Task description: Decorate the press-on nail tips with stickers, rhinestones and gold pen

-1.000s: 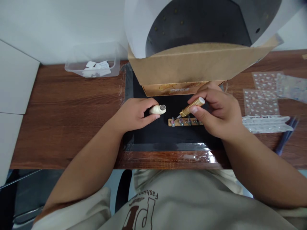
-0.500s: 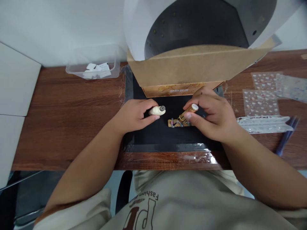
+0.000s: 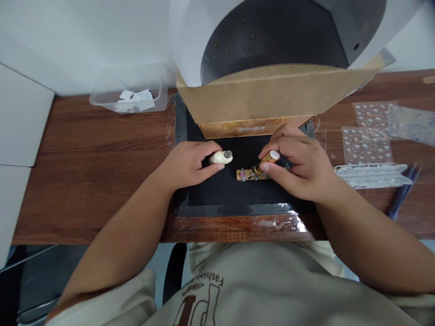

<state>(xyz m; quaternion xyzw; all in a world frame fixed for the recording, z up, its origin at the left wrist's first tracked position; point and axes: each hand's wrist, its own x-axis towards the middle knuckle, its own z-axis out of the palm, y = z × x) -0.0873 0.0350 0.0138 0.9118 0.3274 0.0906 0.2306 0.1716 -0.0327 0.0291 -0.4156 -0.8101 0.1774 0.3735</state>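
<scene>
My left hand (image 3: 195, 164) is closed around a cream nail polish bottle (image 3: 219, 157) whose dark grey open neck points up and to the right. Between the thumb and fingers of my right hand (image 3: 297, 163) is a gold nail polish brush (image 3: 267, 162), its handle capped in white at the top and slanting down to the left. The brush's lower end is over a narrow tan strip (image 3: 249, 174) bearing small, shiny nail tips (image 3: 242, 174). My right hand hides the right part of the strip, and the bristles are hard to make out.
Under the hands lies a black mat (image 3: 210, 194), taped to the wooden table (image 3: 102, 149). Behind it stands a cardboard box (image 3: 251, 95) below a white, dark-faced device (image 3: 288, 36). A clear bin (image 3: 159, 97) is back left; patterned sheets (image 3: 367, 145) and a clear plastic tray (image 3: 374, 175) lie right.
My right hand has moved the brush a little left and down, nearer the strip, and its handle is tilted more upright. The left hand keeps the bottle in nearly the same place.
</scene>
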